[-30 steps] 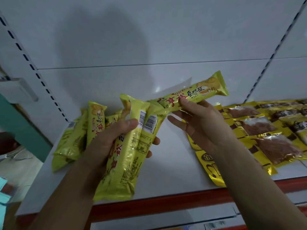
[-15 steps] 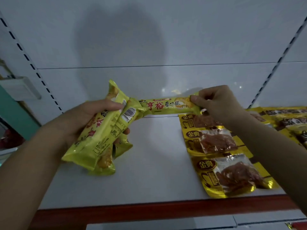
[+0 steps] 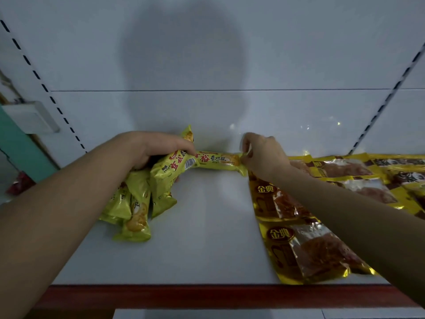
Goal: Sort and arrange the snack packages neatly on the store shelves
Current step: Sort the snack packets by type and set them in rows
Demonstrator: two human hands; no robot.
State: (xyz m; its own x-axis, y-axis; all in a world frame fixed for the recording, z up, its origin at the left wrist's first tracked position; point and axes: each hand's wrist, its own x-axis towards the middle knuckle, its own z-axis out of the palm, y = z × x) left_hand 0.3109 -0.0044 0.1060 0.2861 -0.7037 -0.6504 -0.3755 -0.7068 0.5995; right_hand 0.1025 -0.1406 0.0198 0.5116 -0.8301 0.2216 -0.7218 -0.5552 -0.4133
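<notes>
A person's left hand point(image 3: 158, 148) grips a bundle of yellow-green snack packs point(image 3: 170, 171) at the back of a white shelf point(image 3: 207, 238), while the right hand point(image 3: 262, 155) pinches the end of a single pack point(image 3: 218, 160) lying sideways along the rear panel; more packs point(image 3: 135, 210) lie beneath the left wrist, and gold pouches point(image 3: 299, 245) fan out at right

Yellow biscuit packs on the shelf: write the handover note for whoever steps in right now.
Left hand grips a bundle of yellow biscuit packs over the shelf.
Right hand pinches the end of one biscuit pack lying along the back wall.
More biscuit packs lie heaped at the left; gold jerky packets lie spread at the right.
Done: nothing lined up yet.
Left: line up the biscuit packs, tidy the jerky.
</notes>
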